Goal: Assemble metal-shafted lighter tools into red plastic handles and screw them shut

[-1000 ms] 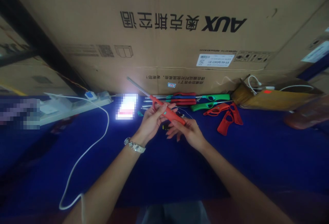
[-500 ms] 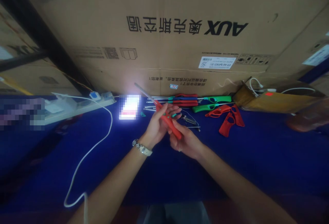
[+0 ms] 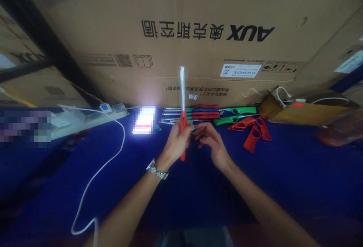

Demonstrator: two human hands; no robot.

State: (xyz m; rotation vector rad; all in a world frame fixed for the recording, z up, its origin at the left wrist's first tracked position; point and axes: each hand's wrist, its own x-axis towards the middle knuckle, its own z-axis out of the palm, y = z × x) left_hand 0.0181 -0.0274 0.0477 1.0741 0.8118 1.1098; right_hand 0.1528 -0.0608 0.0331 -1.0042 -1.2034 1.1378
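My left hand (image 3: 176,143) is closed round the red handle of a long-nosed lighter (image 3: 182,99), which stands upright with its metal tube pointing up in front of the cardboard box. A watch sits on that wrist. My right hand (image 3: 213,144) hovers just right of the handle with fingers loosely curled and apart, holding nothing I can make out. Behind the hands lies a row of red and green lighters (image 3: 210,112) on the blue table (image 3: 283,171).
A large AUX cardboard box (image 3: 198,31) fills the back. Loose red handle shells (image 3: 256,133) lie at the right, beside a brown box (image 3: 300,111) with white cables. A power strip (image 3: 87,116) and white cord (image 3: 96,171) run along the left. A bright screen (image 3: 144,119) glows.
The lighter has swung from a slant to upright. My right hand has let go of its lower end and moved slightly right; my left hand keeps its grip.
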